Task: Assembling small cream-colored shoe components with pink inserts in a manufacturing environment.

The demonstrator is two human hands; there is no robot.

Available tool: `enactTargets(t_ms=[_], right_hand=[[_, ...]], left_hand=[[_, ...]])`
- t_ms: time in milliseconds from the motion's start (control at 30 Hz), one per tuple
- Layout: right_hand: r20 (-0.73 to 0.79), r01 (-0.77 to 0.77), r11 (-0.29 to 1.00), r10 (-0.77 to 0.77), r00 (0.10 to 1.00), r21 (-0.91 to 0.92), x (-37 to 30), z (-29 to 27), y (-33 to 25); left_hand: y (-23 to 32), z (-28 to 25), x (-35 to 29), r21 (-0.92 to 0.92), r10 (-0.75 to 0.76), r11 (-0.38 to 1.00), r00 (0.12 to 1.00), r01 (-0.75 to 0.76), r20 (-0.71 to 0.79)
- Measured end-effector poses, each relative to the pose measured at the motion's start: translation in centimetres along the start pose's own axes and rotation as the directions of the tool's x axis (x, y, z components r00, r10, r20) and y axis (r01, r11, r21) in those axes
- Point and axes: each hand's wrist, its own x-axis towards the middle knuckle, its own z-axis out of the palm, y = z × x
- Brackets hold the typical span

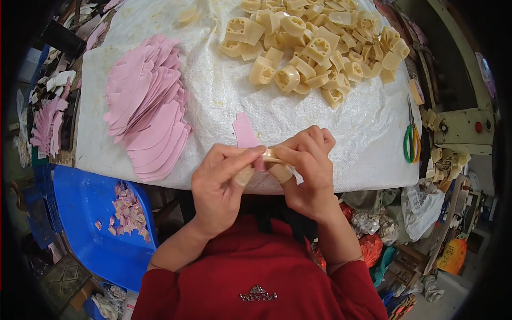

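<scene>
Just inside the white-covered counter [212, 101]'s near edge, the left hand [220, 178] pinches a flat pink strip [245, 132], long axis toward the far edge; the right hand [311, 173], just beside, clamps a glossy cream plastic piece [271, 155].

2 hands [217, 184] [309, 173], 1 blue tub [88, 234], 1 pr scissors [409, 143]; pink pcs [152, 114], beige pcs [318, 49]: dozens ea.

centre: strip [244, 130], pink | upper left: flat pieces [152, 104], pink | top: moulded pieces [319, 50], cream | lower left: basin [98, 253], blue
</scene>
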Motion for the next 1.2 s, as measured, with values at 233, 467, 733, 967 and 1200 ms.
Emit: enactTargets(t_ms=[233,467,733,967,1200], right_hand=[[0.183,-0.163,0.941,0.112,0.977,0.296,-0.6,-0.7,0.1],[0.286,-0.092,0.971,0.026,0.958,0.219,-0.3,-0.6,-0.9],[0.063,0.109,0.99,-0.115,0.991,0.092,-0.1,-0.6,-0.4],[0.132,-0.428,0.733,0.427,0.895,0.529,-3.2,-0.3,-1.3],[0.087,-0.336,0.375,0.546,0.833,0.864,-3.3,1.0,-2.7]], left_hand=[[-1.2,0.3,0.8,-0.01,0.229,0.973,0.972,-0.229,0.052],[-1.3,0.0,0.2,0.015,0.244,0.969,0.965,-0.247,0.096],[-0.8,-1.0,1.2,0.14,0.44,0.89,0.898,-0.434,-0.012],[-0.7,-2.0,1.3,-0.033,0.364,0.929,0.926,-0.369,-0.097],[0.1,-0.4,0.2,-0.28,0.304,0.92,0.951,-0.276,0.06]])
